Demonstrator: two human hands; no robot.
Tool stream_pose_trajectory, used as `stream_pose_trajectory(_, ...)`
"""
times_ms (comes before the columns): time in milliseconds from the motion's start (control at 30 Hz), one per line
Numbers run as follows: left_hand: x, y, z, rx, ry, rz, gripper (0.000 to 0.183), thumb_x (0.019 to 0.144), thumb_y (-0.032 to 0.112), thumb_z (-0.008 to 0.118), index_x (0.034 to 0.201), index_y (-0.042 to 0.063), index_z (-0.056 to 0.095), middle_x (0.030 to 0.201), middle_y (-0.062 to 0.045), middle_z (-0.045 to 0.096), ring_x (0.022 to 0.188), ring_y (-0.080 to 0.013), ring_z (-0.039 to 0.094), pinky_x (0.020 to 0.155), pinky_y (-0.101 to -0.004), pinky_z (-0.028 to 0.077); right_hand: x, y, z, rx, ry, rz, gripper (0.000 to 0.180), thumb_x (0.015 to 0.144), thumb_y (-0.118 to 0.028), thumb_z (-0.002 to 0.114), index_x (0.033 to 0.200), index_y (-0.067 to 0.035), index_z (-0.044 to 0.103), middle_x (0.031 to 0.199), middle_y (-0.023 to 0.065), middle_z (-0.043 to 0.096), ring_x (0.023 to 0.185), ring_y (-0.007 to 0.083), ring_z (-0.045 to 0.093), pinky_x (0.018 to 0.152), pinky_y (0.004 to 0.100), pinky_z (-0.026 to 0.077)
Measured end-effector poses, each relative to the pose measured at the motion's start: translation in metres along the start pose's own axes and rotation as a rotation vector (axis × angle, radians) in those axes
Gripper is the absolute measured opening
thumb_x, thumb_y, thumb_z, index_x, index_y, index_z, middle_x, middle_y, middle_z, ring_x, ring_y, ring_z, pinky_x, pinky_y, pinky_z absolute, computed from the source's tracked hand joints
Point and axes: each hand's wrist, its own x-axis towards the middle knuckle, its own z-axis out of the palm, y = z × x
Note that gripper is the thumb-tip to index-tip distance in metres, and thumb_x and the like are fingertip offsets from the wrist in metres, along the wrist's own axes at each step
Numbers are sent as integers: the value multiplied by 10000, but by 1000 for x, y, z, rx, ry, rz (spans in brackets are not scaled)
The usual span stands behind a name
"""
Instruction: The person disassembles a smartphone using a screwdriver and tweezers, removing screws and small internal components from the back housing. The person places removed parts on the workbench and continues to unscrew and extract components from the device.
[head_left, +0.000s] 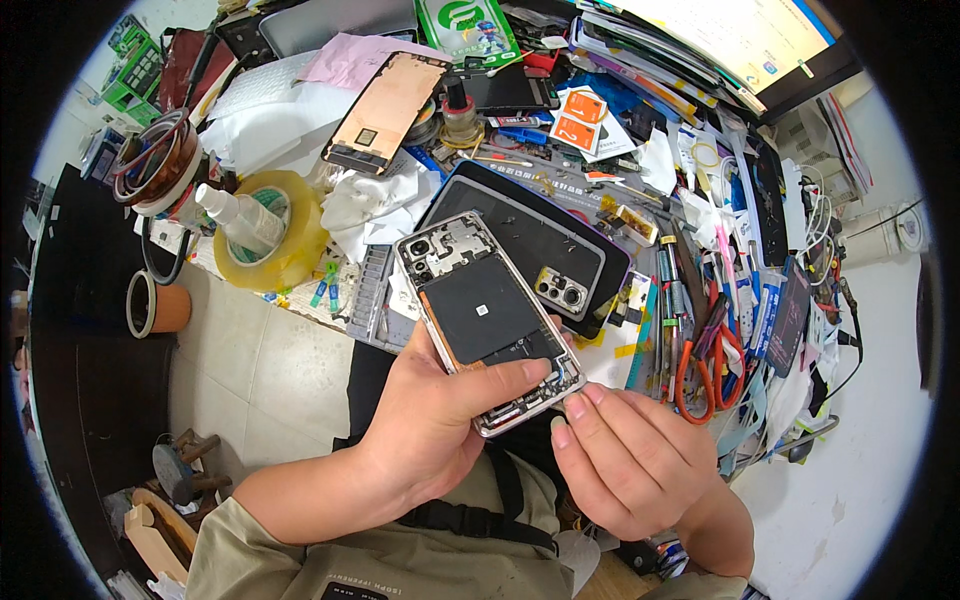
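My left hand (442, 405) grips an opened smartphone (480, 307), its thumb lying across the lower end. The phone's back is off, so a black battery, metal shields and a camera module show inside. At the phone's lower right corner, the bent fingertips of my right hand (637, 457) meet the frame. Whether those fingers pinch something small is hidden. Beyond the phone lies a detached phone back cover (517, 217) with its camera lens ring, bearing several tiny screws. It rests on a dark tray-like pad (611, 292).
A roll of clear tape (307, 247) with a spray bottle (251, 217) inside stands at left. Behind is a removed phone screen (386, 112). Orange-handled scissors (697, 382), tweezers and screwdrivers crowd the right. A lit monitor (720, 45) stands at the back right.
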Motion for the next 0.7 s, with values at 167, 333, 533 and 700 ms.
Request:
stream_pose_trajectory(167,3,0,-1,31,10,-7,487,823,-118,679,1269,19,540,1168,-165,685,1086,-261,682,954,-397,567,2,2,0,-10,-22,-27,131,883,-98,641,1000,-64,686,1034,95,719,949,231,706,777,314,578)
stream_pose_trajectory(333,4,4,-1,24,10,-25,464,824,-120,675,1249,21,553,1164,-165,689,1072,-255,687,938,-384,570,5,4,-1,-19,-31,-81,115,873,-96,639,965,-62,699,1019,94,725,950,229,708,780,308,574)
stream_pose_trajectory(533,7,5,-1,7,7,-29,471,819,-122,673,1251,22,552,1171,-165,689,1082,-256,683,952,-387,559,7,9,1,-30,-55,-102,134,869,-93,647,982,-58,709,1025,96,724,972,236,700,791,317,572)
stream_pose_trajectory(700,11,8,-2,8,12,-34,479,818,-125,673,1258,21,552,1173,-163,689,1094,-258,679,964,-389,554,9,14,7,22,-45,-107,172,889,-115,604,972,-30,728,1028,118,734,958,245,705,783,315,568)
